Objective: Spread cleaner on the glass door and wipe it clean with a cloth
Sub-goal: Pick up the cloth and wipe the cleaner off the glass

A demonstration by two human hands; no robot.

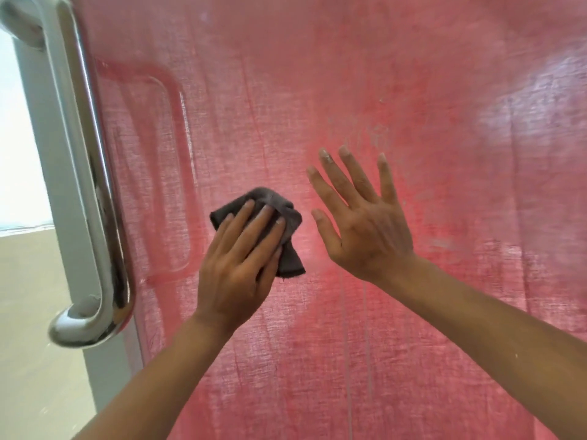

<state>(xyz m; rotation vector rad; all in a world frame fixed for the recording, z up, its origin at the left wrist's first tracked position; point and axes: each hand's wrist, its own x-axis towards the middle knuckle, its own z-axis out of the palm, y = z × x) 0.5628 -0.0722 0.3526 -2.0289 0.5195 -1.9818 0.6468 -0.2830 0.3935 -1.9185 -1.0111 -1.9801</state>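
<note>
Down low, two bare arms reach up from the bottom of the frame. Just left of the middle, the left hand [241, 265] lies flat with its fingers pressed on a dark grey cloth [287, 223], pinning it to the glass door [317, 90]. To its right, the right hand [365, 223] is spread wide with nothing in it, fingers pointing up. Behind the glass hangs a pink curtain [444, 344]. At the far left, a shiny metal handle [85, 173] runs down the door's edge.
</note>
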